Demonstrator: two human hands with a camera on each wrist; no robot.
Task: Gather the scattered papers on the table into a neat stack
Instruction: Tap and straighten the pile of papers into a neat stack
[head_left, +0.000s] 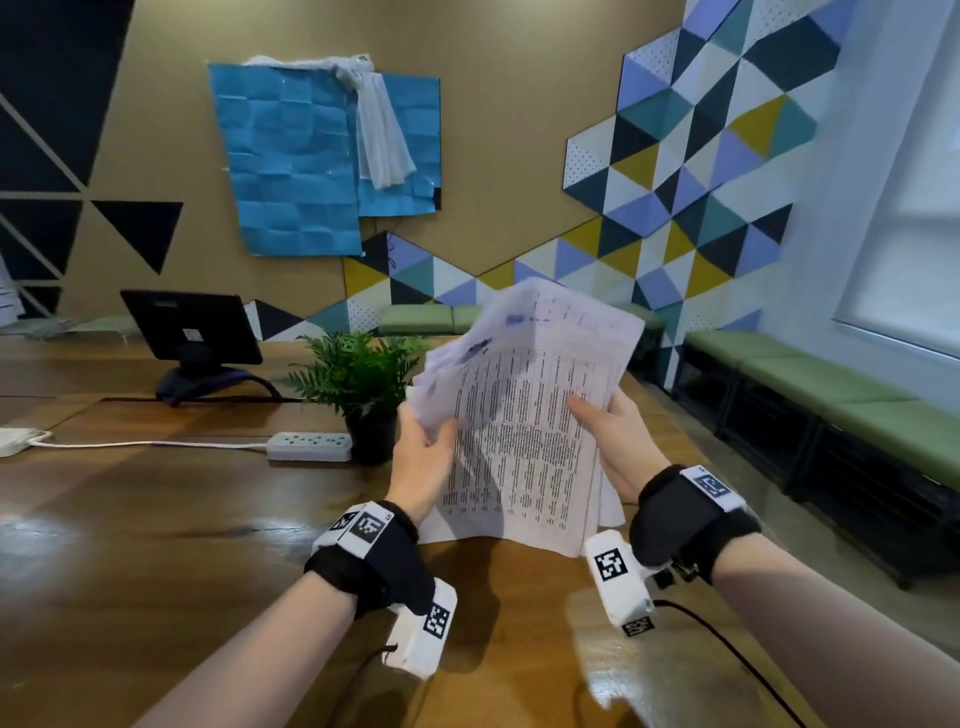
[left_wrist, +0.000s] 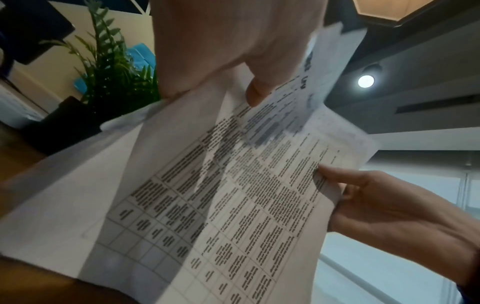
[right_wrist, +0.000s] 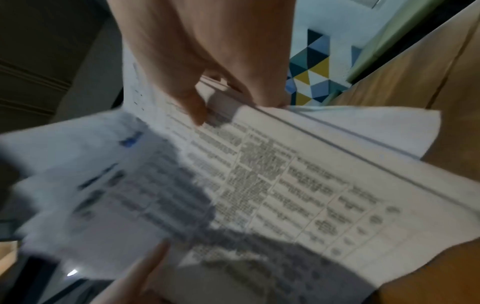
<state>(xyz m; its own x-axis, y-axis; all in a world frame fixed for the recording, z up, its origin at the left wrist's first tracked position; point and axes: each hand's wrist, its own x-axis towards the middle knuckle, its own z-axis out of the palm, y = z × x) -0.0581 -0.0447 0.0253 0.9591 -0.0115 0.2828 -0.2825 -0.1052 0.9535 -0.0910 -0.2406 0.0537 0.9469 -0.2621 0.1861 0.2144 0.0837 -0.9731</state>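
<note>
A bundle of white printed papers (head_left: 524, 436) stands nearly upright, its lower edge on the wooden table (head_left: 156, 519). My left hand (head_left: 423, 452) grips the bundle's left side, thumb on the front sheet and fingers behind. Along the right edge my right hand (head_left: 613, 436) pinches the sheets. The top sheets fan out unevenly at the upper left. In the left wrist view my left hand (left_wrist: 233, 61) holds the papers (left_wrist: 207, 205) from above, with the right hand (left_wrist: 376, 201) on their far edge. In the right wrist view my right hand (right_wrist: 207, 72) pinches the blurred papers (right_wrist: 285, 185).
A potted fern (head_left: 358, 384) stands just left of the papers, with a white power strip (head_left: 309, 446) and its cord beside it. A black monitor (head_left: 192, 332) sits farther back left. Green benches (head_left: 831, 395) line the right wall past the table edge.
</note>
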